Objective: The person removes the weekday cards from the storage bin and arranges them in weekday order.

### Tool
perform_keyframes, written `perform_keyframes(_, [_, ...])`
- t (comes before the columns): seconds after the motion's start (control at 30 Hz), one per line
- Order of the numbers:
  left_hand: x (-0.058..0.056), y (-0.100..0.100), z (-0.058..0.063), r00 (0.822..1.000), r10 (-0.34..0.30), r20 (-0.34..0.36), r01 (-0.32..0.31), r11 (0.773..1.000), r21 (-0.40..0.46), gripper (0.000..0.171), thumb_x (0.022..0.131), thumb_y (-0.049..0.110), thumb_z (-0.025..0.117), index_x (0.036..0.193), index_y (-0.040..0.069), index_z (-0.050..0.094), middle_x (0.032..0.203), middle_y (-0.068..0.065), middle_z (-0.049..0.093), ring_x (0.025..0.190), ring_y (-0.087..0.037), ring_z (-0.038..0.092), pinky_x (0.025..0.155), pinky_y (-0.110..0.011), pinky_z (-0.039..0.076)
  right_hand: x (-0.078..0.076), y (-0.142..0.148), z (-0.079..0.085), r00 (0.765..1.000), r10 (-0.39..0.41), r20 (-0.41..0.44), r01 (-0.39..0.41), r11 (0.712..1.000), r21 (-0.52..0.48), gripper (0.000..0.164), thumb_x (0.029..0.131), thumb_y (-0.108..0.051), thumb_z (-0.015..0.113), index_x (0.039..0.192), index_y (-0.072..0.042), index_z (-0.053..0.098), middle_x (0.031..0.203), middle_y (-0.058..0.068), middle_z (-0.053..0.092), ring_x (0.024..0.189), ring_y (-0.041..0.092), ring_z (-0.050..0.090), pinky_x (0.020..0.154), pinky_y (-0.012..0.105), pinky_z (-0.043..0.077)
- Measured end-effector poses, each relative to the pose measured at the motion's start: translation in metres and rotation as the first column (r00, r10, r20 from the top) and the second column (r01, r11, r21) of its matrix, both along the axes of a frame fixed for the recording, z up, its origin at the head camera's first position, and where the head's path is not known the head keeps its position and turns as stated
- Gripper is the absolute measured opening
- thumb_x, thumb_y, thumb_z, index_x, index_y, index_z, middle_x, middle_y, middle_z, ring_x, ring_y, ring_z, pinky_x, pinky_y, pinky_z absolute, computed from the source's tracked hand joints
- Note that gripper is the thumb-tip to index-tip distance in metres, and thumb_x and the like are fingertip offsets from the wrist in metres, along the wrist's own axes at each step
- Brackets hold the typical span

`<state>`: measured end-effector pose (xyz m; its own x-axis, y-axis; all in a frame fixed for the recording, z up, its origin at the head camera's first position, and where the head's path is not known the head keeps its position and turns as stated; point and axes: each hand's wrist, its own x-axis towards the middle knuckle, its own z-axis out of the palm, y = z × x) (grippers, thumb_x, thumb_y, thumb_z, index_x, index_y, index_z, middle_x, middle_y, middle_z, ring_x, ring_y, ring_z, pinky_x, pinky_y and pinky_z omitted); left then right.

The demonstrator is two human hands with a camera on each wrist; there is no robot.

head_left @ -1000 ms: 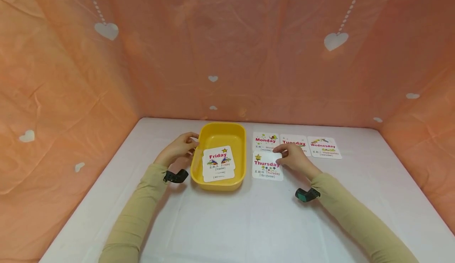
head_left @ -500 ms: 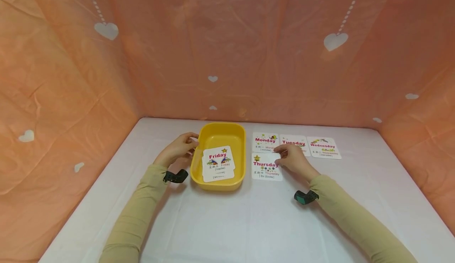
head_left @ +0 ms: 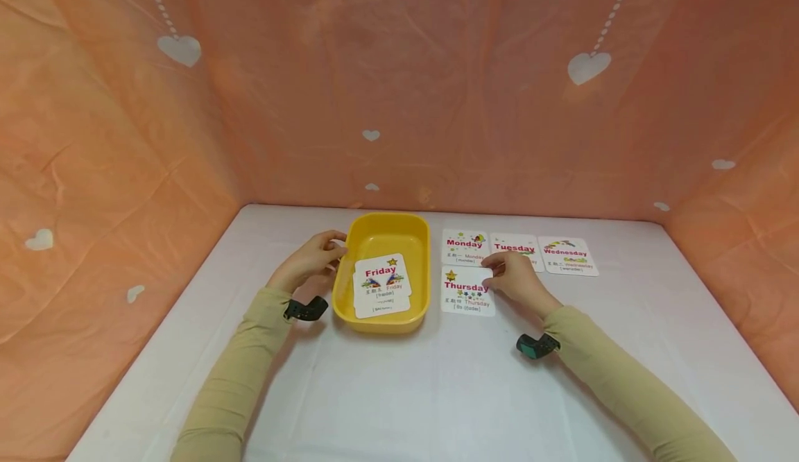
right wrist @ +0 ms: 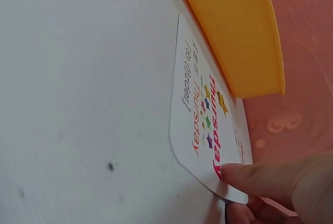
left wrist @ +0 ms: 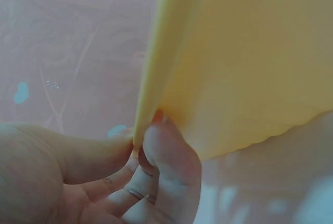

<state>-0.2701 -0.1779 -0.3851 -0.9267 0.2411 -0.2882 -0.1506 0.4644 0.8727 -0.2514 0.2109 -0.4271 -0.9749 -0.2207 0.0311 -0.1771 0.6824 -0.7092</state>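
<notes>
My left hand (head_left: 311, 261) pinches the left rim of a yellow plastic bin (head_left: 421, 268); the left wrist view shows thumb and index finger on either side of its rim (left wrist: 151, 78). Inside the bin lies a Friday card (head_left: 382, 278) on top of another card, mostly covered. My right hand (head_left: 514, 281) grips the right edge of a white Thursday card (head_left: 467, 299), thumb (right wrist: 244, 174) on the printed face. The card's lower part stays visible in the right wrist view, close to the table. It sits just below a Monday card (head_left: 465, 247), right of the bin.
A Tuesday card (head_left: 513, 243), partly behind my right hand, and a Wednesday card (head_left: 568, 257) continue the row right of Monday. The white table (head_left: 399, 392) meets orange cloth walls (head_left: 437, 115) with white hearts at the back and sides.
The Thursday card has shifted very slightly left and off the Monday card's lower edge, my right hand still on it. My left hand stays on the bin's rim.
</notes>
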Motion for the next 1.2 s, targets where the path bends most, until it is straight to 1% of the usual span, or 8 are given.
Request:
perform_keyframes(0.3, [0.0001, 0.0003, 0.0011, 1.0, -0.009, -0.003, 0.009, 1.0, -0.004, 0.04, 0.101, 0.013, 0.049, 0.137, -0.002, 0.039, 0.103, -0.022, 0.058, 0.078, -0.022, 0.06, 0.064, -0.03, 0.051, 0.0014, 0.0007, -0.0002, 1.0, -0.007, 0.007, 0.007, 1.0, 0.008, 0.035, 0.077, 0.0, 0.077, 0.11, 0.005, 0.066, 0.101, 0.015, 0.064, 0.087, 0.025, 0.058, 0.076, 0.036, 0.049])
perform_keyframes(0.6, [-0.0003, 0.0007, 0.0002, 1.0, 0.004, 0.0, -0.004, 1.0, -0.006, 0.039, 0.101, 0.013, 0.048, 0.137, -0.001, 0.04, 0.102, -0.022, 0.058, 0.076, -0.022, 0.06, 0.062, -0.029, 0.051, 0.0015, -0.0005, 0.0012, 1.0, -0.017, -0.004, 0.017, 1.0, 0.003, 0.034, 0.075, 0.002, 0.077, 0.107, 0.008, 0.066, 0.096, 0.017, 0.065, 0.083, 0.024, 0.059, 0.073, 0.036, 0.049])
perform_keyframes(0.77, [-0.0006, 0.0006, -0.0004, 1.0, -0.002, -0.008, 0.002, 1.0, 0.002, 0.039, 0.101, 0.012, 0.048, 0.136, -0.002, 0.039, 0.104, -0.023, 0.059, 0.076, -0.022, 0.06, 0.062, -0.028, 0.051, 0.0013, 0.0005, 0.0025, 0.999, -0.03, 0.018, 0.03, 1.0, -0.001, 0.034, 0.075, 0.001, 0.077, 0.107, 0.007, 0.067, 0.094, 0.016, 0.064, 0.082, 0.024, 0.057, 0.071, 0.034, 0.048])
perform_keyframes(0.9, [-0.0002, 0.0008, 0.0005, 1.0, -0.002, -0.006, 0.002, 1.0, -0.001, 0.038, 0.101, 0.012, 0.048, 0.136, -0.002, 0.039, 0.104, -0.023, 0.059, 0.075, -0.022, 0.06, 0.063, -0.029, 0.051, 0.0009, 0.0013, 0.0031, 0.998, -0.043, 0.052, 0.044, 0.999, -0.008, 0.033, 0.075, 0.0, 0.078, 0.107, 0.005, 0.068, 0.091, 0.014, 0.062, 0.08, 0.024, 0.054, 0.069, 0.032, 0.046])
perform_keyframes(1.1, [-0.0002, 0.0016, 0.0009, 1.0, 0.009, -0.001, -0.009, 1.0, -0.002, 0.037, 0.101, 0.013, 0.048, 0.135, 0.0, 0.04, 0.101, -0.02, 0.058, 0.074, -0.02, 0.059, 0.063, -0.031, 0.051, -0.0001, 0.0017, 0.0044, 0.997, -0.04, 0.059, 0.04, 0.999, -0.005, 0.033, 0.076, 0.0, 0.078, 0.106, 0.006, 0.068, 0.091, 0.013, 0.062, 0.08, 0.023, 0.054, 0.068, 0.031, 0.045])
perform_keyframes(1.2, [-0.0001, 0.0009, 0.0003, 1.0, 0.005, -0.003, -0.005, 1.0, -0.003, 0.038, 0.101, 0.013, 0.047, 0.136, -0.001, 0.04, 0.102, -0.02, 0.058, 0.073, -0.02, 0.059, 0.062, -0.031, 0.051, -0.0003, 0.0011, 0.0048, 0.997, -0.038, 0.071, 0.039, 0.999, -0.01, 0.032, 0.076, 0.0, 0.077, 0.106, 0.006, 0.068, 0.09, 0.014, 0.062, 0.079, 0.023, 0.053, 0.067, 0.03, 0.046])
